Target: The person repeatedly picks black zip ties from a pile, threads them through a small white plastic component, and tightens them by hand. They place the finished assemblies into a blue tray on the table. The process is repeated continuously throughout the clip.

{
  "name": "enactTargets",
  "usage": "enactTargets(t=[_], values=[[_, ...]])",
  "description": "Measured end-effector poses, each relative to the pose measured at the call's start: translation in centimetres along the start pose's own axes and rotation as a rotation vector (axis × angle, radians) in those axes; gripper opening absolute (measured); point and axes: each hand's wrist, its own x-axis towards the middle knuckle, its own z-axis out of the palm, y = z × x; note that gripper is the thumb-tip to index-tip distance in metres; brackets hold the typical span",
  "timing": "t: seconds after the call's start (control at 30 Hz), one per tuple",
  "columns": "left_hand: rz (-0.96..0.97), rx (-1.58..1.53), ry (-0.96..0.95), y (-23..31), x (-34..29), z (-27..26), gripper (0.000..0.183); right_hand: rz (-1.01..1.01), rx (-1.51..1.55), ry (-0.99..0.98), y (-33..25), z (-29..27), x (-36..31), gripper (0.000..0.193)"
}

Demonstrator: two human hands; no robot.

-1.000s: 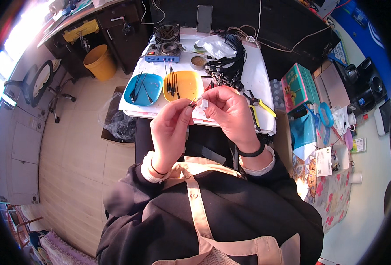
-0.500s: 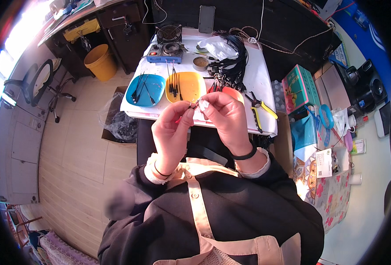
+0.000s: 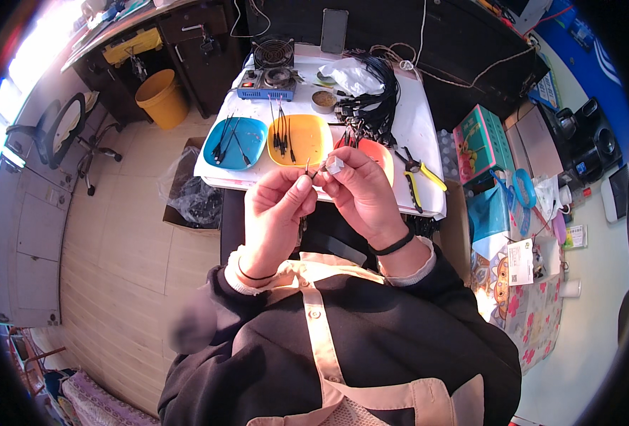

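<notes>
My left hand (image 3: 277, 209) and my right hand (image 3: 365, 195) meet in front of the table's near edge, fingers pinched. Between them runs a short dark cable (image 3: 316, 174); a thin wire end sticks up at my left fingertips. A small white piece (image 3: 335, 165) sits at my right thumb; whether it is tape or paper I cannot tell. Just beyond my hands are a blue tray (image 3: 256, 132) and a yellow tray (image 3: 316, 135), both with short black cables lying in them. A red-orange tray (image 3: 382, 160) is partly hidden behind my right hand.
Yellow-handled wire strippers (image 3: 415, 177) lie at the table's right edge. Farther back are a bundle of black cables (image 3: 378, 92), a small blue heating device (image 3: 266, 92), a round tin (image 3: 323, 101) and a phone (image 3: 334, 30). A cardboard box (image 3: 179, 219) holding plastic bags stands left of the table.
Both hands have come slightly lower, toward my body. My right thumb has turned, so the white piece shows at a different angle. The pinched cable stays between my fingers.
</notes>
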Motion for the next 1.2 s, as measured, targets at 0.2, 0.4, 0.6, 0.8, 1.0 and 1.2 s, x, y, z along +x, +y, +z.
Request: enactTargets(t=[0.2, 0.4, 0.6, 0.8, 1.0, 1.2], values=[[-0.193, -0.088, -0.105, 0.8, -0.2, -0.2, 0.012, 0.052, -0.136, -0.060, -0.9, -0.5, -0.3, 0.012], [-0.221, -0.153, -0.086, 0.9, -0.3, -0.1, 0.012, 0.025, -0.213, -0.033, -0.5, -0.7, -0.3, 0.012], [-0.260, -0.146, -0.062, 0.9, -0.3, -0.1, 0.013, 0.195, 0.068, -0.111, -0.6, -0.3, -0.3, 0.014], [-0.348, -0.143, -0.123, 1.2, -0.3, -0.6, 0.015, 0.159, -0.144, -0.155, -2.0, 0.2, -0.5, 0.016], [-0.255, -0.110, -0.146, 0.8, -0.4, -0.4, 0.016, 0.153, -0.046, -0.129, -1.6, 0.0, -0.6, 0.015], [-0.078, 0.040, -0.152, 0.0, -0.1, -0.7, 0.017, 0.217, 0.144, -0.061, -0.6, -0.2, -0.9, 0.014]])
